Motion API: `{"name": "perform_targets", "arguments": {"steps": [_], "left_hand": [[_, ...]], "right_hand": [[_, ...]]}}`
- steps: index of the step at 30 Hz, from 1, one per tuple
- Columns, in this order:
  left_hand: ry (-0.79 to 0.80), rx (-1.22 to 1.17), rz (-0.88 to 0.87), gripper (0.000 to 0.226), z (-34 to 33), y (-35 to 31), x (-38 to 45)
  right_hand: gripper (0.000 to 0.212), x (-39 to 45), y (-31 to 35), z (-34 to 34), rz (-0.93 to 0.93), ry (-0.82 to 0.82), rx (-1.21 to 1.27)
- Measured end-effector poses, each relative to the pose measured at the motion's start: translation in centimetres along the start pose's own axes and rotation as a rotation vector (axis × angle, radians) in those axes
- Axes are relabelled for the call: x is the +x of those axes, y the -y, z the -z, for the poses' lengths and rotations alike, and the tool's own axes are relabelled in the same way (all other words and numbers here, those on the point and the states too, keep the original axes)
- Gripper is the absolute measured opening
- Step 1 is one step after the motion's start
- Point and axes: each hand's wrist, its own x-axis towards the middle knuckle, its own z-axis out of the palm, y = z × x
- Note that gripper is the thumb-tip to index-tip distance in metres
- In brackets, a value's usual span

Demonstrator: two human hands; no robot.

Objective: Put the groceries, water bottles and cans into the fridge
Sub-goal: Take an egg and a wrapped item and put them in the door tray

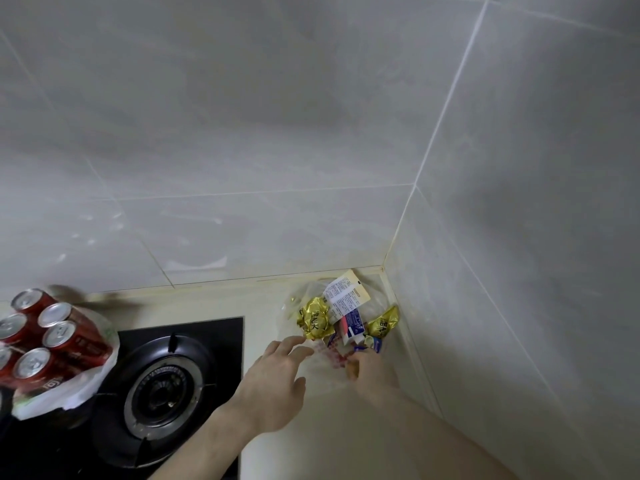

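Observation:
A clear plastic bag of groceries point(346, 317) lies in the counter's far right corner, holding gold-wrapped packs, a white labelled packet and blue-and-red sachets. My left hand point(277, 379) reaches toward the bag with fingers spread, fingertips at its near left edge. My right hand point(372, 375) is curled at the bag's near edge and seems to pinch the plastic; its fingertips are blurred. Several red cans point(52, 341) stand in a white plastic bag at the left, over the stove.
A black gas hob point(166, 386) with a round burner fills the lower left. The cream counter point(270, 306) runs between hob and tiled walls, which meet in a corner behind the bag. No fridge is in view.

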Motion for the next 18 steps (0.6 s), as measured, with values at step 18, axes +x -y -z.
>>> {"name": "perform_targets", "arguments": {"steps": [18], "left_hand": [[-0.049, -0.007, -0.048, 0.053, 0.3, 0.4, 0.2]], "right_hand": [[0.024, 3.2, -0.6, -1.5, 0.014, 0.027, -0.177]]}}
